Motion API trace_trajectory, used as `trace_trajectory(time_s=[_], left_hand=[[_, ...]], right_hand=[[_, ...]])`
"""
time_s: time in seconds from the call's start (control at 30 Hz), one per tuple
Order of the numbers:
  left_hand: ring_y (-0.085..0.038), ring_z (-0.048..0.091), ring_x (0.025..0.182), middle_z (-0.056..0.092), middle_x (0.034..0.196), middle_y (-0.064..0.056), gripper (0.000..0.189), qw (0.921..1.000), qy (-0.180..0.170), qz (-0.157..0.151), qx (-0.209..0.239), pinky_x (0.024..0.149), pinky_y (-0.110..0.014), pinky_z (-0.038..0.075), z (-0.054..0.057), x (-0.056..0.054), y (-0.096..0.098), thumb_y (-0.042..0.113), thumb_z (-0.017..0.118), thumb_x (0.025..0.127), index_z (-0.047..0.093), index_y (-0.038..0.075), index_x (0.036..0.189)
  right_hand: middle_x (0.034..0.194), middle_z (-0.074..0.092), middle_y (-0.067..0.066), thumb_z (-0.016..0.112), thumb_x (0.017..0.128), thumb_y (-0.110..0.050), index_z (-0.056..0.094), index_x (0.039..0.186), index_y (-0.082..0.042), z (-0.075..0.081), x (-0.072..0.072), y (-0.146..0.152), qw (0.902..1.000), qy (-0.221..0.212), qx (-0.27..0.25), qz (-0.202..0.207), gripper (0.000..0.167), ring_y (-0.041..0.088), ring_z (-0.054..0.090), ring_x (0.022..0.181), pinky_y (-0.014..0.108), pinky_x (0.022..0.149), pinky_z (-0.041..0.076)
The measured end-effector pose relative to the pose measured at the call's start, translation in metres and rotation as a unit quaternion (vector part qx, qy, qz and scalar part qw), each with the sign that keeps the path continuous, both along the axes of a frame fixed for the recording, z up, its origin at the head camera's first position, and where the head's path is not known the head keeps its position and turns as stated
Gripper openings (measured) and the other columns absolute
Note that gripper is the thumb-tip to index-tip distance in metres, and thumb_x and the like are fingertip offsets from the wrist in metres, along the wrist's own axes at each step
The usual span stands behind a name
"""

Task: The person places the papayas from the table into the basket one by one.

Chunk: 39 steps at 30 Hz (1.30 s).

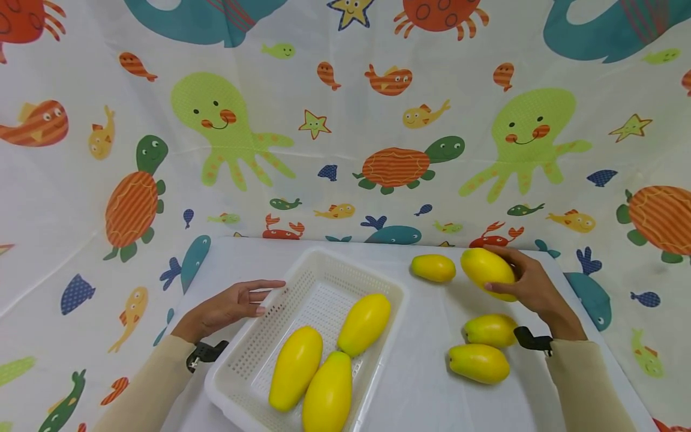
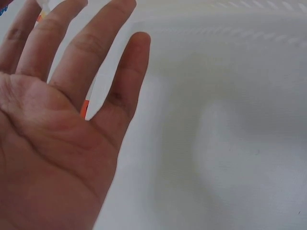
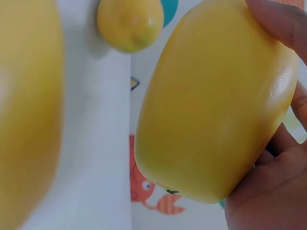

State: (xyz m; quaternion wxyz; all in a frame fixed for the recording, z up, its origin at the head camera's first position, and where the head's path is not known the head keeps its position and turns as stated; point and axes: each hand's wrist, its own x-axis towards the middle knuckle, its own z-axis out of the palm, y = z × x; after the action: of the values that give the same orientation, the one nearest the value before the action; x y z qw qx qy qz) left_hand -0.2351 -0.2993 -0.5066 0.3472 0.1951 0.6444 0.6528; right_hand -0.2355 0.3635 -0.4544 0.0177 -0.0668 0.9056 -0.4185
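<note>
My right hand (image 1: 531, 285) grips a yellow papaya (image 1: 487, 271) above the table's far right part. Up close in the right wrist view, the papaya (image 3: 216, 105) shows a small dark stem mark at its end, with thumb and fingers round its side. At the left edge of a white plastic basket (image 1: 400, 294), my left hand (image 1: 229, 308) has its fingers extended by the rim. The left wrist view shows that palm (image 2: 53, 134) holding nothing; whether the fingertips touch the basket I cannot tell. Inside the basket lie three papayas (image 1: 326, 390).
A smaller papaya (image 1: 433, 268) lies at the back of the white-covered table (image 1: 415, 372). Two more papayas (image 1: 479, 363) sit side by side near the right forearm. Behind the table hangs a cloth (image 1: 345, 162) printed with sea animals.
</note>
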Motion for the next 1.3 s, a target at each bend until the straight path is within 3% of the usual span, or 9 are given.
trace_trajectory(time_s=[0.27,0.53,0.77,0.93,1.3], left_hand=[[-0.042,0.064,0.136,0.048,0.164,-0.018,0.066,1.0,0.001,-0.003,0.004,0.104,-0.061,0.056,-0.001,0.0,0.002,0.002,0.058,0.106,0.035,0.015,0.166],[-0.04,0.064,0.136,0.05,0.164,-0.015,0.066,1.0,0.0,-0.002,0.001,0.105,-0.06,0.056,0.002,0.0,0.002,0.001,0.057,0.106,0.035,0.015,0.166],[-0.04,0.065,0.135,0.05,0.164,-0.016,0.066,0.9999,0.009,0.001,-0.012,0.105,-0.06,0.056,0.004,-0.001,0.002,0.002,0.058,0.106,0.036,0.015,0.166],[-0.04,0.065,0.135,0.051,0.163,-0.014,0.066,0.9998,0.005,0.006,-0.018,0.104,-0.06,0.056,0.004,-0.001,0.002,0.004,0.059,0.105,0.037,0.016,0.166],[-0.04,0.066,0.134,0.051,0.163,-0.014,0.066,0.9997,-0.006,0.015,-0.018,0.104,-0.061,0.057,0.001,0.0,0.002,0.003,0.06,0.105,0.037,0.017,0.166]], right_hand=[[0.153,0.052,0.008,0.086,0.091,-0.025,0.047,0.161,-0.021,0.013,-0.004,-0.019,0.9983,0.02,-0.037,0.041,0.08,0.014,0.061,0.115,0.008,0.093,0.053],[0.155,0.051,0.008,0.088,0.088,-0.017,0.048,0.16,-0.025,0.034,-0.006,-0.046,0.9963,0.002,-0.054,0.066,0.082,0.025,0.058,0.122,0.009,0.096,0.052],[0.158,0.052,0.008,0.089,0.086,-0.012,0.052,0.156,-0.021,0.047,-0.009,-0.071,0.989,0.032,-0.079,0.121,0.08,0.015,0.059,0.126,0.009,0.103,0.05],[0.161,0.049,0.001,0.09,0.085,-0.009,0.055,0.154,-0.025,0.053,-0.011,-0.089,0.985,0.035,-0.094,0.14,0.079,0.015,0.054,0.135,0.008,0.108,0.047],[0.151,0.057,-0.002,0.091,0.081,-0.004,0.06,0.15,-0.023,0.058,-0.017,-0.123,0.9734,0.029,-0.127,0.188,0.078,0.029,0.056,0.129,0.02,0.105,0.054]])
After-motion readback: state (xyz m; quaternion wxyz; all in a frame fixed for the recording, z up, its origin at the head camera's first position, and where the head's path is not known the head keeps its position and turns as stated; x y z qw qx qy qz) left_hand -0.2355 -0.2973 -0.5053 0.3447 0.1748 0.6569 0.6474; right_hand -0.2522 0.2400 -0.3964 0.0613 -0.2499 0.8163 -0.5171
